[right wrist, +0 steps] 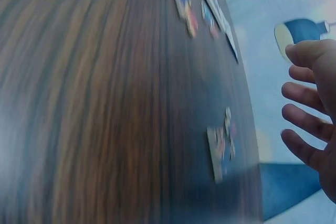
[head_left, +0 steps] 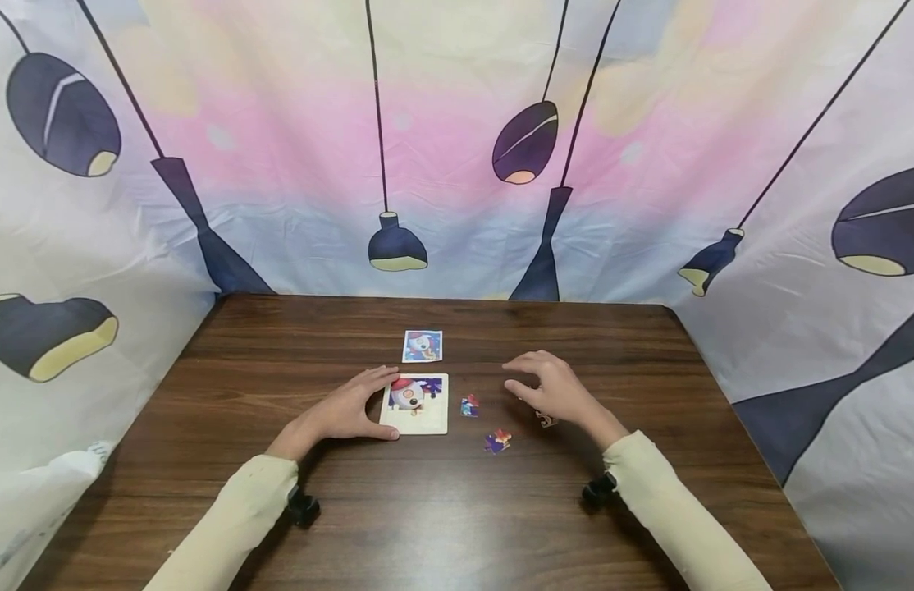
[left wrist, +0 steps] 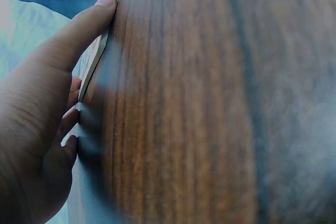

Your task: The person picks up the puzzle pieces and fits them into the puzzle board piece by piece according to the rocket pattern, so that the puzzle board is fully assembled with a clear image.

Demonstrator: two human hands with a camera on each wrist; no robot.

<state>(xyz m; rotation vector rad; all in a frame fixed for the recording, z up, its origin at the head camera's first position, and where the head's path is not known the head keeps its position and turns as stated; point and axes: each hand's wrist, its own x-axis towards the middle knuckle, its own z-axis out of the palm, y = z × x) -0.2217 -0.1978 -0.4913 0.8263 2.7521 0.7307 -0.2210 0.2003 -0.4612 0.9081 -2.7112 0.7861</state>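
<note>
A square puzzle board (head_left: 427, 419) lies on the table, its picture of a white cartoon animal in a red hat partly filled in at the top. My left hand (head_left: 345, 408) holds the board across its left side, thumb at the near edge and fingers at the far corner. In the left wrist view the thumb (left wrist: 86, 27) lies against the board's edge. My right hand (head_left: 556, 387) hovers over the table to the right, fingers loosely bent with nothing in them. Below it lie loose puzzle pieces (right wrist: 216, 153), partly hidden by the hand in the head view.
Between the board and my right hand lie a small blue and red puzzle piece (head_left: 468, 405) and a purple and orange piece (head_left: 498, 442). A picture card (head_left: 423, 345) lies behind the board. A printed curtain (head_left: 457, 148) hangs beyond the brown wooden table (head_left: 398, 525).
</note>
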